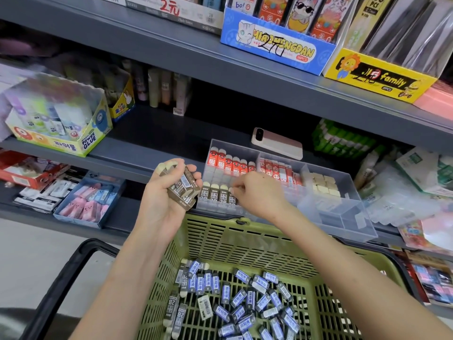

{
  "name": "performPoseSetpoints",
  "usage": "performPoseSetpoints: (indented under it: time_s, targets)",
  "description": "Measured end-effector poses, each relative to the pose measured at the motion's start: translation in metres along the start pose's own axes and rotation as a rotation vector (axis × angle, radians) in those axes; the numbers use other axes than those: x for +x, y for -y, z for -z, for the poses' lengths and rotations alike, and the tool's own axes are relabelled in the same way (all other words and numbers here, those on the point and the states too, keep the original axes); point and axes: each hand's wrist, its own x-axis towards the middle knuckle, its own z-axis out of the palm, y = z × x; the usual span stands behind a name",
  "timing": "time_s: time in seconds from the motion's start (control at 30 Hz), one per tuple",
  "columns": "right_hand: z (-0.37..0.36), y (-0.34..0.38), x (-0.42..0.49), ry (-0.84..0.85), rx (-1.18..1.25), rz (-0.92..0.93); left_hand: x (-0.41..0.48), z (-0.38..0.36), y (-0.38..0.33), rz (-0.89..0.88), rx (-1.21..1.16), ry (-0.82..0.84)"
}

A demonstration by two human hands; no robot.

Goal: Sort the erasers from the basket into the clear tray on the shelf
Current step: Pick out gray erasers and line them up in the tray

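Brown erasers point(186, 190) are grasped in the left hand point(159, 195). One eraser point(231, 197) in the clear tray point(343, 217) is pinched by fingers point(239, 186) of the right hand point(259, 192).

"2B" on erasers point(185, 190) ("POWER GLUE" box point(86, 143))

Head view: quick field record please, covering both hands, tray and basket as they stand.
left hand: grips a bundle of brown 2B erasers
right hand: fingertips at the brown row in the tray; grip unclear
clear tray: red erasers line the back, brown row stands in front
basket: green, many blue-sleeved erasers loose inside
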Motion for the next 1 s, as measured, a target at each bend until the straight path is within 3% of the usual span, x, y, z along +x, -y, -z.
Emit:
performPoseSetpoints:
  time_s: [0.07,0.13,0.23,0.5,0.63,0.77,0.9,1.0]
  targets:
    - [0.003,-0.001,-0.005,-0.057,0.065,0.026,0.0,0.0,0.0,0.01,-0.036,0.006]
    - [0.005,0.001,-0.013,-0.22,0.07,0.08,0.0,-0.001,0.001,0.011,-0.062,0.021]
    - [0.009,0.015,-0.027,-0.329,0.301,0.172,0.0,-0.003,0.001,0.003,-0.088,0.064]
    - [0.003,0.048,-0.04,-0.093,0.889,0.131,-0.002,0.0,0.003,0.024,-0.032,0.192]
    - [0.013,0.031,-0.036,-0.003,0.893,0.088,-0.002,-0.003,0.004,0.04,-0.021,0.254]
    - [0.04,-0.003,-0.03,-0.005,1.021,-0.014,-0.001,-0.004,0.005,0.058,-0.035,0.12]
    - [0.054,-0.033,-0.03,-0.022,0.962,-0.107,-0.002,-0.003,0.004,0.028,0.06,0.062]
    - [0.048,-0.033,-0.034,0.138,1.313,-0.23,-0.006,-0.004,0.008,-0.081,0.329,0.158]
